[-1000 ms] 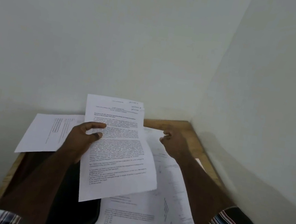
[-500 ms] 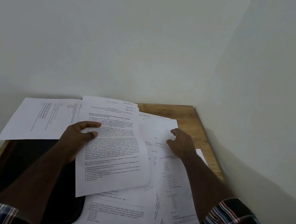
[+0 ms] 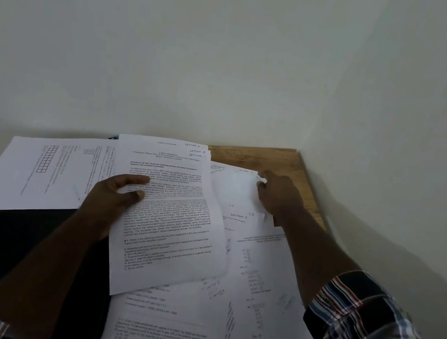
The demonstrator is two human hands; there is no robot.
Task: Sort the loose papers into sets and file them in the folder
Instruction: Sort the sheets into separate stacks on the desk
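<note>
- The left hand [image 3: 111,201] holds a small stack of printed sheets [image 3: 170,219], thumb on top at its left edge.
- The right hand [image 3: 277,198] pinches the far corner of a loose sheet [image 3: 238,189] in the spread of papers [image 3: 255,291].
- A black folder [image 3: 34,262] lies under the left forearm.
- Another sheet [image 3: 40,172] overhangs the wooden table's [image 3: 276,160] left edge; walls close the far and right sides.

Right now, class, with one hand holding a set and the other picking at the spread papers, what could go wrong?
1. The left hand pinches the held set at one edge only; its staggered sheets could fan apart.
2. The right hand tugs an overlapped sheet; neighbours might drag along.
3. The gridded sheet overhangs the table edge and could slide off.
</note>
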